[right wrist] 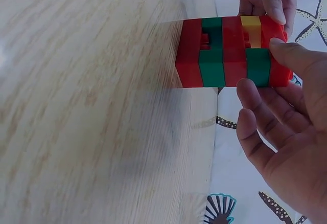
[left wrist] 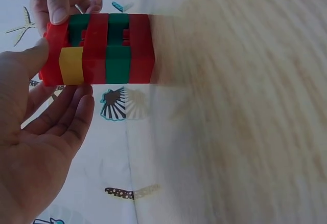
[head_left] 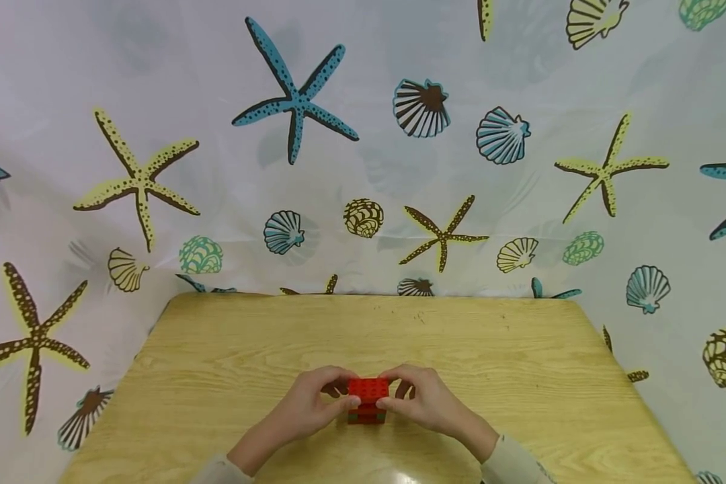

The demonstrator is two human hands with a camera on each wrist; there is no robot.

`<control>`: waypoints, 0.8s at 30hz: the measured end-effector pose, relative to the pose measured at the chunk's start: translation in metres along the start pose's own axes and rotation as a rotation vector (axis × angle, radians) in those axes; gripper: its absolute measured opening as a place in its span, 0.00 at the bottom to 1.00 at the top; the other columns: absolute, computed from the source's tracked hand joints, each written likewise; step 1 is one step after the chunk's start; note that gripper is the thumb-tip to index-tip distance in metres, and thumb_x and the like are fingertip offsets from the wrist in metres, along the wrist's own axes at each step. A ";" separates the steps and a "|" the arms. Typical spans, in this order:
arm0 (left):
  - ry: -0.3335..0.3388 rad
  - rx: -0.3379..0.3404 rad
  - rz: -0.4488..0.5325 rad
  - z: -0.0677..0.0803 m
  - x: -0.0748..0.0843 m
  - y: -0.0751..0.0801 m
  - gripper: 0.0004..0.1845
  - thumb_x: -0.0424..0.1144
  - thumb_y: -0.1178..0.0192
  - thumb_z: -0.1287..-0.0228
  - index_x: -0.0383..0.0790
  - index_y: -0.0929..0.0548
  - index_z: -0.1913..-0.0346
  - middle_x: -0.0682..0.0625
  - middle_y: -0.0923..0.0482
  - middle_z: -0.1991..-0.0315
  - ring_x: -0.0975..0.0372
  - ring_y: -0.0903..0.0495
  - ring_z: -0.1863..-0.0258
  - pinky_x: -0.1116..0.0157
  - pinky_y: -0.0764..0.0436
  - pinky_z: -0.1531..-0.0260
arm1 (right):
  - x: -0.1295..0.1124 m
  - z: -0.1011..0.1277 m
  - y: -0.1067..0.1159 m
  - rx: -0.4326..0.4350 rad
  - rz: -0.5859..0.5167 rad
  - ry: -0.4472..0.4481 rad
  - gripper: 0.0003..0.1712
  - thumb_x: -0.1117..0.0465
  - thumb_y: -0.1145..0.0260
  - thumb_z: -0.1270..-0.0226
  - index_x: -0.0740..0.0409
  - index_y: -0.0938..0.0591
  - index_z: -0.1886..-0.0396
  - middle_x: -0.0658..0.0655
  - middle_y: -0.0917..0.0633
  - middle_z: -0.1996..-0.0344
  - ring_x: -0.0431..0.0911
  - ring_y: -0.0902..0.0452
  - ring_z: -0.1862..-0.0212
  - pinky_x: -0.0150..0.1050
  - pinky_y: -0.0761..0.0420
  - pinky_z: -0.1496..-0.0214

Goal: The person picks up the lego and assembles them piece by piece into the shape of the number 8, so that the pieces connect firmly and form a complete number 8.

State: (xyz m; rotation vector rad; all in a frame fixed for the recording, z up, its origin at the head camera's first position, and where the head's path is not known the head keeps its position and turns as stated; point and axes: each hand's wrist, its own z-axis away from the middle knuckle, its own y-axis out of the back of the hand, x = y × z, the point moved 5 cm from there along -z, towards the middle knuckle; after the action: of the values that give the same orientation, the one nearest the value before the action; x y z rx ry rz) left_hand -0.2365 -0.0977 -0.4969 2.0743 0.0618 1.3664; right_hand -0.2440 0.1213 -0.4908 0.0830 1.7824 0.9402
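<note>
A small tower of toy building blocks (head_left: 367, 411) stands upright on the wooden table, near the front middle. Its layers alternate: a red brick (left wrist: 143, 55) at the bottom, green bricks (left wrist: 118, 64), a red middle, then a yellow brick (left wrist: 71, 65) and a green brick (right wrist: 258, 66), with a studded red brick (head_left: 369, 388) on top. My left hand (head_left: 316, 403) pinches the top red brick from the left, thumb at its front. From the right, my right hand (head_left: 425, 403) pinches the same brick, its thumb also in front. Gaps show between the bricks of the two-coloured layers.
The wooden table (head_left: 218, 349) has a light grain and rounded back corners. A white curtain (head_left: 351, 168) printed with starfish and shells hangs behind the table and along both sides.
</note>
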 end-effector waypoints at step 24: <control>-0.003 0.038 -0.039 0.001 -0.009 -0.010 0.24 0.42 0.28 0.32 0.45 0.18 0.35 0.51 0.12 0.46 0.61 0.13 0.52 0.62 0.13 0.53 | 0.008 0.000 -0.003 -0.020 -0.022 -0.048 0.24 0.53 0.25 0.30 0.53 0.16 0.37 0.53 0.10 0.56 0.36 0.19 0.67 0.32 0.20 0.71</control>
State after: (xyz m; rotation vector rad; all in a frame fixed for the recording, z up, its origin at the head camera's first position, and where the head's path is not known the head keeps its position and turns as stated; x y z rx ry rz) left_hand -0.2366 -0.0939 -0.5101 2.0949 0.1276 1.3486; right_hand -0.2463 0.1234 -0.4991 0.0720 1.7262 0.9325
